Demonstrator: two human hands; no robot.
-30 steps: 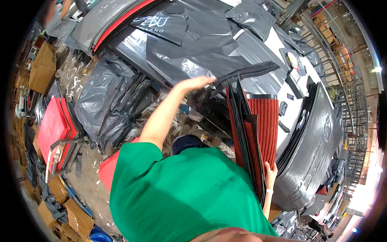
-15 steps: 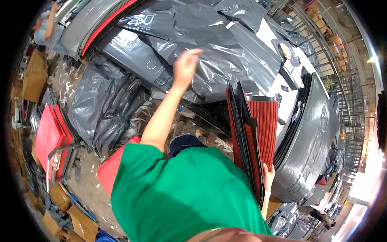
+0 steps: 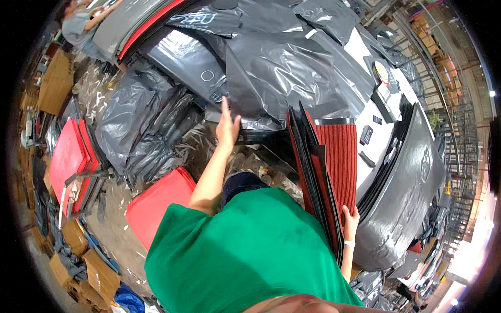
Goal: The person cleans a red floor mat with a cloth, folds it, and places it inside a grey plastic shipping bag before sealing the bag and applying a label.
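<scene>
Hands first: left hand, centre of the frame, reaches forward with fingers stretched flat and open, gripping nothing, fingertips at the lower edge of a large grey plastic sheet spread across the upper middle. Right hand, lower right of centre, is closed around the near edge of a stack of mats held upright on edge: black backing on the left faces, red ribbed pile on the rightmost one, the stack leaning between the green-shirted torso and the white table. Step in hand, as judged: the stack is steadied with one hand while the other goes for a bag or wrap from the grey plastic; the mats are not yet covered. Next move would call for the open hand to pinch a single layer of the slippery film and draw it clear without dragging its neighbours, while the other hand keeps the stack from fanning out. Beyond the hands: small dark items lie on the white table at right of centre; a grey wrapped bundle stands along the right. Crumpled grey bags heap at left of centre; a flat red mat lies on the floor at lower left; more red mats stand in a rack at far left. Cardboard boxes fill the left rim. Another person works in the upper left corner.
</scene>
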